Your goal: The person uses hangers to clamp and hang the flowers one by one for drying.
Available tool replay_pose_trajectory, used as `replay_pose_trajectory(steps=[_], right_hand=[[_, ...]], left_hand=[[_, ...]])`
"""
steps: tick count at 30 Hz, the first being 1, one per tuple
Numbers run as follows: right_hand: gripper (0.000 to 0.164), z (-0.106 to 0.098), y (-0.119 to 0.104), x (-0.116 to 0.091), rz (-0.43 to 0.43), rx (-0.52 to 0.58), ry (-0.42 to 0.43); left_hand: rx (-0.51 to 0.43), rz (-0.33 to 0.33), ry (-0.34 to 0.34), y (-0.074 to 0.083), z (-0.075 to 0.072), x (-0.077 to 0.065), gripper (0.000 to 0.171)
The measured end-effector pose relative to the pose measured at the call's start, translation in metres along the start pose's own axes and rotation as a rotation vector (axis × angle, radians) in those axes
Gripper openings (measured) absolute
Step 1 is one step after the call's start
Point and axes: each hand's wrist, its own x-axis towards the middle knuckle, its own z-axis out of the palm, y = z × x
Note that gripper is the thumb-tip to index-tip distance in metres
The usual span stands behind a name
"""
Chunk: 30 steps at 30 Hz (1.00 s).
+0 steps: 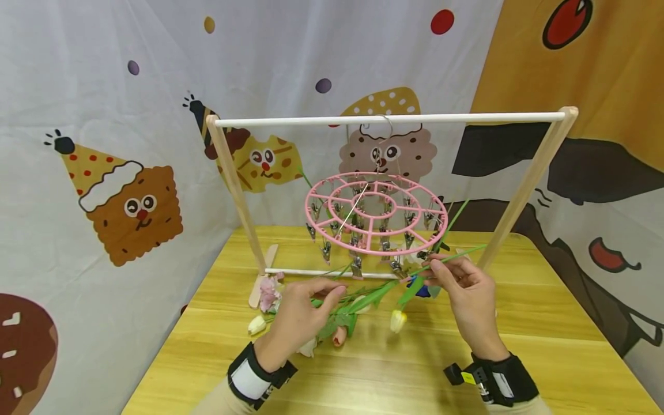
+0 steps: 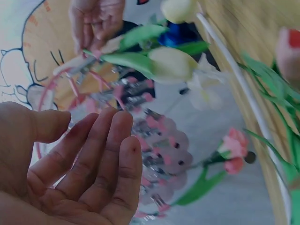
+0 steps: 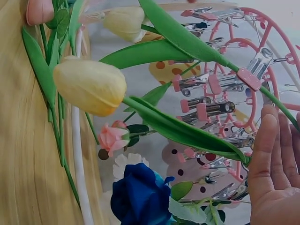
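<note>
A round pink clip hanger [image 1: 369, 252] with several metal clips hangs before me. My right hand [image 1: 469, 294] is at its near right edge, its fingers extended beside a green stem. A clip [image 3: 249, 78] there grips the stem of a tulip [image 3: 123, 23] in the right wrist view. Another pale yellow tulip [image 3: 89, 86] hangs below my right fingers. My left hand [image 1: 301, 314] is over loose flowers on the table, near a pink tulip [image 1: 339, 336]; the left wrist view shows its fingers loosely bent and holding nothing. A blue rose [image 3: 138, 194] hangs from the hanger.
A wooden stand with a white top bar [image 1: 311, 121] carries the hanger, with a white lower bar [image 1: 290, 271] near the table [image 1: 394, 380]. A white tulip [image 1: 256, 325] and pinkish-purple blossoms [image 1: 270, 293] lie at the left. A patterned cloth [image 1: 171, 34] hangs behind.
</note>
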Motion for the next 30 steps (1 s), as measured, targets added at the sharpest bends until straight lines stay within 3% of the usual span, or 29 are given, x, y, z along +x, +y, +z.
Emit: replay_pose_trajectory(steps=[10, 16, 20, 24, 30], right_hand=[[0.024, 0.000, -0.001, -0.011, 0.045, -0.082, -0.001], [0.018, 0.010, 0.003, -0.030, -0.038, -0.084, 0.012], [0.015, 0.021, 0.006, -0.042, -0.147, -0.097, -0.054], [0.024, 0.033, 0.005, -0.048, -0.221, -0.160, -0.158], [0.030, 0.052, 0.001, -0.051, -0.231, -0.279, -0.296]], left_hand=[[0.102, -0.091, -0.020, -0.036, -0.004, -0.003, 0.012], [0.171, -0.145, -0.085, -0.054, -0.002, -0.006, 0.011], [0.229, -0.160, -0.144, -0.062, 0.001, -0.006, 0.013], [0.263, -0.136, -0.190, -0.069, 0.005, -0.006, 0.013], [0.309, -0.130, -0.257, -0.078, 0.014, -0.004, 0.006]])
